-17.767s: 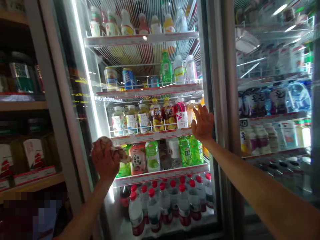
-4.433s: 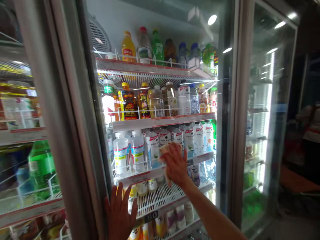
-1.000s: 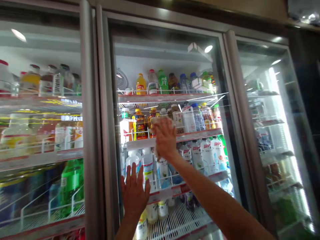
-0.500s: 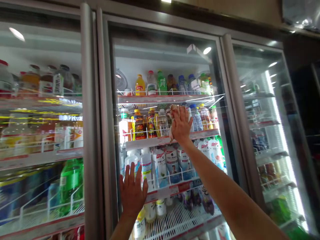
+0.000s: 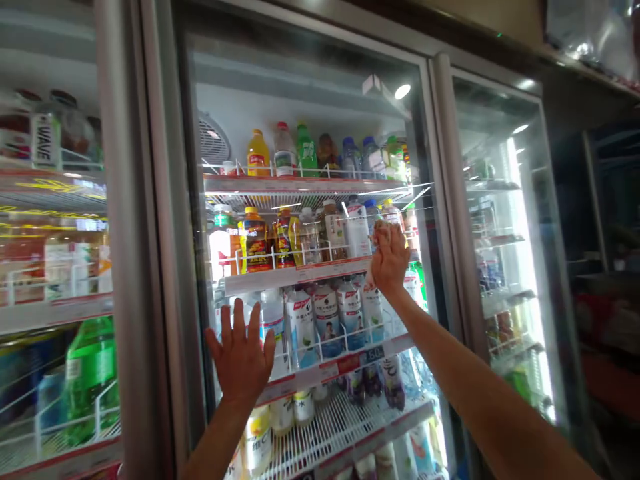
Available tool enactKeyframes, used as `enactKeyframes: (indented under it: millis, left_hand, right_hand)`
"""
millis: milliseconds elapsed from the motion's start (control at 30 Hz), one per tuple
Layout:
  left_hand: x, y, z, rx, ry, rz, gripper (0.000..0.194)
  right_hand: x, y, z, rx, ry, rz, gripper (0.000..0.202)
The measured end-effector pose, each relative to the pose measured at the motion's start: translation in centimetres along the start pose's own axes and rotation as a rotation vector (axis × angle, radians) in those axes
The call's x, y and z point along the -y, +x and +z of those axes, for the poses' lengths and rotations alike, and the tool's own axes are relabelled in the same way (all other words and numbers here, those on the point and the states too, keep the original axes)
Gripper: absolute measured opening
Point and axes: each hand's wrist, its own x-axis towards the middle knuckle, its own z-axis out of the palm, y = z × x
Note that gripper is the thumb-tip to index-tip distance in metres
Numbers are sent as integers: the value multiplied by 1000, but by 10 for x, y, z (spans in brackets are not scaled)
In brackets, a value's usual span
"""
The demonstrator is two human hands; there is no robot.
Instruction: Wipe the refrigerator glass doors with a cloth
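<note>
My right hand [image 5: 391, 263] presses a crumpled pale cloth [image 5: 381, 230] against the glass door [image 5: 300, 73] of a drinks fridge, in front of the second shelf's right part. Parts of the cloth stick out past the fingers on the left side; the rest is under the palm. Lower on the same pane, toward its left edge, my left hand [image 5: 243, 353] is raised with fingers spread and holds nothing. Whether its palm touches the glass I cannot tell. Behind the pane stand rows of bottles, among them a yellow-capped dark bottle [image 5: 255, 243] and white-labelled bottles [image 5: 327, 320].
Thick metal door frames [image 5: 131, 240] stand on the left, and another metal upright [image 5: 463, 200] on the right. A neighbouring fridge door [image 5: 500, 127] lies beyond it. Green bottles [image 5: 91, 373] show through the left door. Clear plastic-like material [image 5: 590, 33] hangs at upper right.
My right hand has moved with the cloth to the right and a little down across the glass. The view has shifted right; my left hand keeps its fingers spread near the door's left side.
</note>
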Motion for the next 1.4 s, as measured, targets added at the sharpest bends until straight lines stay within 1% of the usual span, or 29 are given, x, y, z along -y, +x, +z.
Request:
enactKeyframes:
  millis: [33, 67, 200, 267, 300, 367, 433, 500, 533, 567, 600, 633, 700, 800, 833, 867, 900, 933, 967, 1000, 1133, 1167, 1200, 1233, 1267, 1300, 1333, 1400]
  left_hand:
    - [-1, 1, 2, -6, 6, -10, 68]
    - [-2, 2, 4, -12, 12, -17, 68]
    - [-2, -1, 6, -25, 20, -25, 68]
    - [0, -1, 5, -28, 20, -20, 67]
    - [0, -1, 5, -29, 21, -15, 67]
    - [1, -1, 4, -28, 26, 0, 67]
    - [1, 0, 4, -29, 36, 12, 68]
    - [0, 0, 5, -37, 47, 16, 68]
    - [1, -1, 5, -42, 52, 16, 68]
    - [1, -1, 6, -46, 57, 16, 68]
    - [1, -1, 6, -50, 60, 17, 68]
    - [2, 0, 6, -52, 61, 19, 68]
    - [3, 0, 7, -56, 63, 19, 69]
    - [0, -2, 8, -68, 60, 17, 68]
    - [-2, -4, 8, -70, 57, 9, 68]
    - [-5, -7, 9, -69, 52, -2, 68]
    - [-9, -11, 10, -64, 47, -12, 67]
    - [-12, -15, 11, -56, 43, -21, 67]
    - [-16, -19, 12, -50, 40, -26, 67]
    - [-18, -22, 14, -45, 39, -23, 66]
    - [-22, -29, 18, -50, 43, -21, 65]
    - [-22, -29, 18, -52, 44, -27, 65]
    - [-22, -28, 18, -55, 45, -35, 64]
    - [-22, -28, 18, -59, 48, -45, 64]
    - [-23, -27, 18, -62, 51, -51, 64]
    - [-23, -27, 18, -66, 55, -57, 64]
    - [-23, -27, 18, -67, 59, -58, 64]
    - [-22, -28, 18, -69, 65, -57, 64]
  right_hand:
    - [0, -5, -1, -14, 10, 2, 45]
    - [4, -13, -3, -11, 26, -28, 45]
    - [40, -45, -12, 121, 110, -307, 43]
    - [43, -51, -15, 160, 131, -396, 41]
    - [37, -50, -16, 160, 133, -413, 41]
    - [11, -44, -16, 134, 118, -377, 44]
    - [-25, -35, -13, 63, 85, -249, 47]
    - [-59, -28, -8, -40, 53, -86, 48]
    - [-71, -27, -5, -87, 43, -23, 48]
    - [-77, -28, -3, -124, 39, 17, 48]
    - [-78, -32, -3, -149, 38, 36, 47]
    - [-73, -38, -3, -157, 43, 31, 48]
    - [-49, -54, -7, -115, 73, -39, 49]
    - [-1, -82, -17, 36, 145, -215, 52]
    - [11, -89, -20, 77, 169, -268, 52]
    - [17, -94, -22, 102, 186, -310, 51]
    - [18, -98, -23, 109, 194, -336, 50]
    - [12, -99, -24, 103, 191, -342, 49]
    - [1, -99, -25, 90, 174, -325, 48]
    - [-16, -98, -25, 76, 143, -286, 47]
    - [-104, -92, -24, -10, -9, -50, 45]
    - [-122, -92, -24, -29, -28, 12, 46]
    - [-135, -93, -25, -40, -40, 66, 47]
    - [-142, -96, -26, -43, -47, 113, 48]
    - [-142, -101, -28, -43, -53, 147, 49]
    - [-135, -106, -30, -38, -55, 162, 50]
    - [-123, -113, -32, -29, -48, 148, 51]
    - [-87, -126, -36, 10, 5, 64, 55]
